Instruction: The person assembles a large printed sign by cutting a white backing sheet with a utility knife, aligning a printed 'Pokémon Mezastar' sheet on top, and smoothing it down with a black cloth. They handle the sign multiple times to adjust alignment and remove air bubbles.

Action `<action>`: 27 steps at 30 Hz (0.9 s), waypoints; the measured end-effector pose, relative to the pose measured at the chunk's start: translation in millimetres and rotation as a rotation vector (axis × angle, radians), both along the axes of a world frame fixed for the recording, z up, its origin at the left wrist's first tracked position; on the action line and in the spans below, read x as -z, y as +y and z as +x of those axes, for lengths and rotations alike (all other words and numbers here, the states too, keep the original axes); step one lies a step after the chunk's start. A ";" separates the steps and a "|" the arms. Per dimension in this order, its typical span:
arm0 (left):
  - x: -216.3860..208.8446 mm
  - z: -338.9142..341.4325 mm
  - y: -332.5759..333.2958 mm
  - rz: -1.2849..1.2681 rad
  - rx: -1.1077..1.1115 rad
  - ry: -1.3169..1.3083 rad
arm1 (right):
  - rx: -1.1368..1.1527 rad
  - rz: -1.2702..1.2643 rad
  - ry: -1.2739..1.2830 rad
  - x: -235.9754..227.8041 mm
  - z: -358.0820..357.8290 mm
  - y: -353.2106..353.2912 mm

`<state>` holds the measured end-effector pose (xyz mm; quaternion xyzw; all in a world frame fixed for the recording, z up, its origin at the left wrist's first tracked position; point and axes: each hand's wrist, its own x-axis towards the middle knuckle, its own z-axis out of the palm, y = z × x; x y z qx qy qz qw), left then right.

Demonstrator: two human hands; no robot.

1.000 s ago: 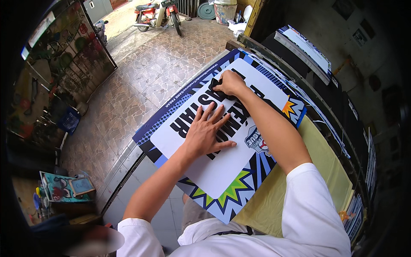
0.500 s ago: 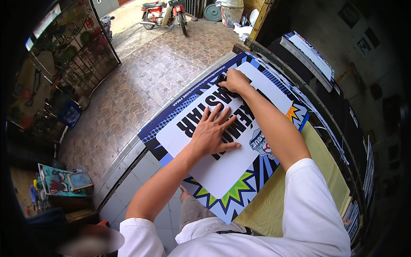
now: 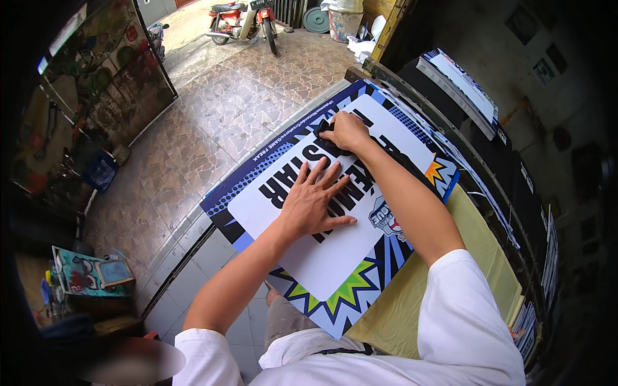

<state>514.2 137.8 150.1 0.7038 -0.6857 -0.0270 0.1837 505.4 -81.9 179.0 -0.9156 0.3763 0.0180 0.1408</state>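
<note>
A large printed board (image 3: 302, 273) with a white panel, bold black lettering and a blue, green and orange comic-style border lies at a slant in front of me. My left hand (image 3: 310, 204) rests flat on the white panel, fingers spread, holding nothing. Farther up, close to the board's far edge, my right hand (image 3: 349, 130) is closed on a bunched black cloth (image 3: 327, 145) and presses it against the printed surface. The fingers partly hide the cloth.
Under the board is a table with a yellowish cover (image 3: 450, 270). A stack of printed boards (image 3: 460, 87) stands at the far right. A framed picture (image 3: 114, 272) sits low on the left. Beyond the tiled floor (image 3: 219, 103) a red motorcycle (image 3: 248, 22) is parked near a bin (image 3: 344, 24).
My right hand has slid a short way toward me over the board, and more of the black cloth shows. My left hand stays flat in place. The whole view has shifted slightly.
</note>
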 end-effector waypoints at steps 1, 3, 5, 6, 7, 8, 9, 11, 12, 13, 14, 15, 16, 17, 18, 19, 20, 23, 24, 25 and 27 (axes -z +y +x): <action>0.1 -2.3 1.6 0.011 0.003 0.001 | 0.021 0.052 0.003 -4.1 -0.4 0.0; 5.7 -5.7 3.1 0.000 0.003 0.010 | 0.107 0.015 -0.028 -4.1 9.1 -0.7; 2.9 -6.6 -0.7 -0.005 0.011 -0.005 | 0.154 -0.086 -0.101 1.1 19.4 -19.1; 1.2 -8.0 -4.1 -0.005 0.017 0.000 | 0.195 -0.109 -0.129 7.1 18.1 -32.7; 0.2 -7.0 -3.0 0.002 0.014 0.006 | 0.227 -0.125 -0.156 8.4 19.2 -36.9; -1.1 -6.3 -2.7 0.008 0.012 0.011 | 0.261 -0.141 -0.182 8.7 17.3 -42.8; -2.9 -6.0 -3.0 0.001 0.012 0.014 | 0.292 -0.131 -0.181 7.3 9.9 -51.5; -2.2 -5.7 -2.2 -0.010 0.007 0.021 | 0.298 -0.157 -0.187 6.5 -4.1 -55.7; -1.7 -5.7 -2.5 -0.017 0.007 0.025 | 0.313 -0.146 -0.162 7.8 -9.7 -55.5; -0.6 -6.2 -3.1 -0.021 0.010 0.026 | 0.285 -0.128 -0.163 5.5 -16.0 -48.0; 0.8 -5.7 -3.0 -0.023 0.009 0.025 | 0.255 -0.108 -0.166 4.4 -22.3 -38.6; 1.6 -5.5 -3.1 -0.026 0.009 0.024 | 0.225 -0.082 -0.151 4.7 -24.1 -29.0; 2.5 -5.3 -1.0 -0.016 0.005 0.024 | 0.193 -0.035 -0.124 0.1 -24.0 -11.8; 2.9 -3.3 1.9 -0.003 -0.004 0.021 | 0.128 -0.051 -0.126 -2.4 -21.8 8.5; 3.3 -1.6 4.0 0.012 -0.010 0.018 | 0.065 -0.064 -0.129 -1.2 -18.2 21.6; 1.8 -3.3 4.1 0.012 -0.014 0.024 | 0.055 -0.077 -0.150 6.7 -15.6 19.3; 2.4 -4.4 2.4 0.002 -0.010 0.018 | 0.071 -0.032 -0.145 1.1 -15.3 14.7; 2.3 -6.5 -1.8 -0.014 0.006 -0.006 | 0.126 -0.166 -0.200 6.5 -4.6 -21.6; 1.4 -8.3 -3.2 0.013 0.013 -0.003 | 0.192 -0.143 -0.178 6.4 -3.1 -37.9; 2.7 -8.7 -2.4 0.022 0.013 -0.005 | 0.238 -0.142 -0.185 10.4 -5.0 -49.4; -1.1 -6.2 0.2 0.018 0.003 -0.012 | 0.302 -0.145 -0.215 10.4 -8.8 -72.1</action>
